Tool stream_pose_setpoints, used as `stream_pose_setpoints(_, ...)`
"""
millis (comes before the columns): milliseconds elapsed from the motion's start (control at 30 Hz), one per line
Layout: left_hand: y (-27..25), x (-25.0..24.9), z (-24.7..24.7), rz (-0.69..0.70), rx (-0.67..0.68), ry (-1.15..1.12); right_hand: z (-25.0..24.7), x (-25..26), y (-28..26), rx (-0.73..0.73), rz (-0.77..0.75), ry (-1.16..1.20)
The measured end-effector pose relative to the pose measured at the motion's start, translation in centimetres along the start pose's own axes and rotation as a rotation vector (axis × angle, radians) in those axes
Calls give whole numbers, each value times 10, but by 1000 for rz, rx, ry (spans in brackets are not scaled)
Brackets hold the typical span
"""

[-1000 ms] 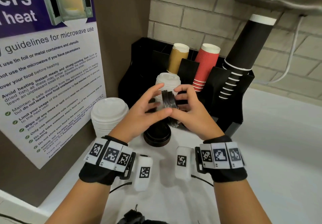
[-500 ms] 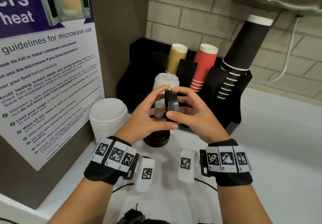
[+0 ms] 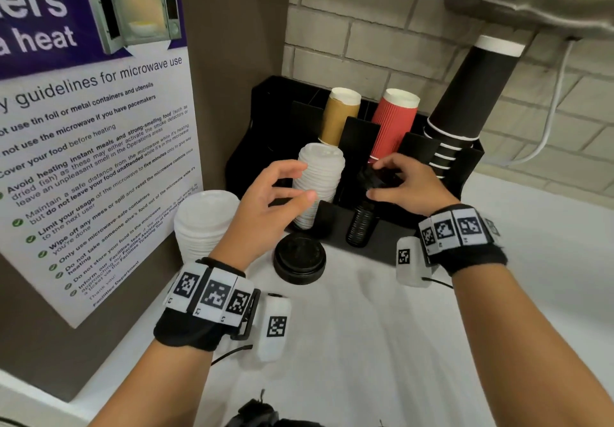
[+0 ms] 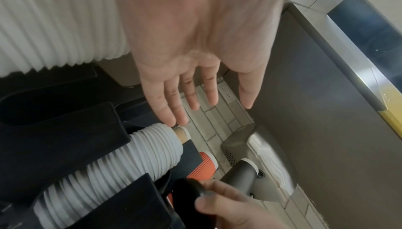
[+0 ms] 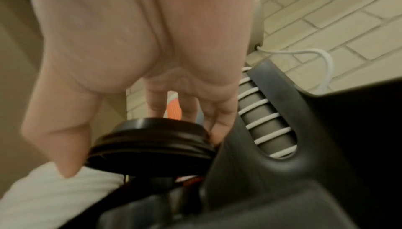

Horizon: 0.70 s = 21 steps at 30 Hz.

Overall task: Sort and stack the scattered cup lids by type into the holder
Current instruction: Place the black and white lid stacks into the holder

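Two hands work at a black lid-and-cup holder (image 3: 465, 174) set in the counter's back corner, hemmed by a brown side panel on the left and a brick wall behind. In its front slots a leaning stack of white lids (image 3: 319, 184) tilts back-right, long axis nearly upright, beside a short stack of black lids (image 3: 360, 225). A loose pile of white lids (image 3: 206, 220) stands outside the holder against the panel, and one black lid (image 3: 299, 257) lies flat on the white counter (image 3: 365, 343), open room before it. The right hand (image 3: 408, 184) grips small black lids (image 5: 150, 140) by the rim above the black stack, tops facing up. The left hand (image 3: 265, 207) hovers empty, fingers spread.
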<state>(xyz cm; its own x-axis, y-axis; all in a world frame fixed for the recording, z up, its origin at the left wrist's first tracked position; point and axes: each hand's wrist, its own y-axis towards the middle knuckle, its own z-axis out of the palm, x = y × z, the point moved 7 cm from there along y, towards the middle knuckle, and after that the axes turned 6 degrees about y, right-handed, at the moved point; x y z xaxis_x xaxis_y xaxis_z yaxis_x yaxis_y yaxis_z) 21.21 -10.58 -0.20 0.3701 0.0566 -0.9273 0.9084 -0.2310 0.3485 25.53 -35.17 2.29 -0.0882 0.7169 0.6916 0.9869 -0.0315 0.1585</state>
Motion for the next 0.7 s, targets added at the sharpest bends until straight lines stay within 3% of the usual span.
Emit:
stream_pose_setpoints(333,-1,-2,-4,18,-26,34,33,-5,2,134,-42,-297)
stream_pose_setpoints(633,-4,-6,-2,17,-28,52,41,1,-17,91,-69,-468)
stream_pose_setpoints(700,-4,-7,-4,23,-32,49,36,13,-23,-31,-138,-460)
